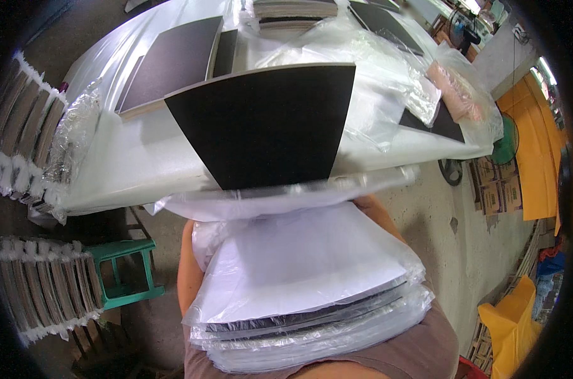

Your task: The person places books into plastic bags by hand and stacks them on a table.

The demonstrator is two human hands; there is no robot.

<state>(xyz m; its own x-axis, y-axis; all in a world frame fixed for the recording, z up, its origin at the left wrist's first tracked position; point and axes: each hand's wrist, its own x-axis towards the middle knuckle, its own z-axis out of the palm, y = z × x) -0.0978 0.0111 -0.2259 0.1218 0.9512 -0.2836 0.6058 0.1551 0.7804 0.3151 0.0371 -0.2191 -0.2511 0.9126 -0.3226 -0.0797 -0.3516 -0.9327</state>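
A black board [267, 126] stands tilted at the near edge of a plastic-covered tabletop [141, 151], its bottom meeting clear plastic film [248, 205]. Plastic-wrapped sheets [305, 265] lie stacked on the person's lap [428, 347]. Both hands are hidden; their grip cannot be told.

Left leg [185, 271] and right leg [382, 216] bare, spread apart, brown cloth [442, 341] covering the thighs, both hands hidden!
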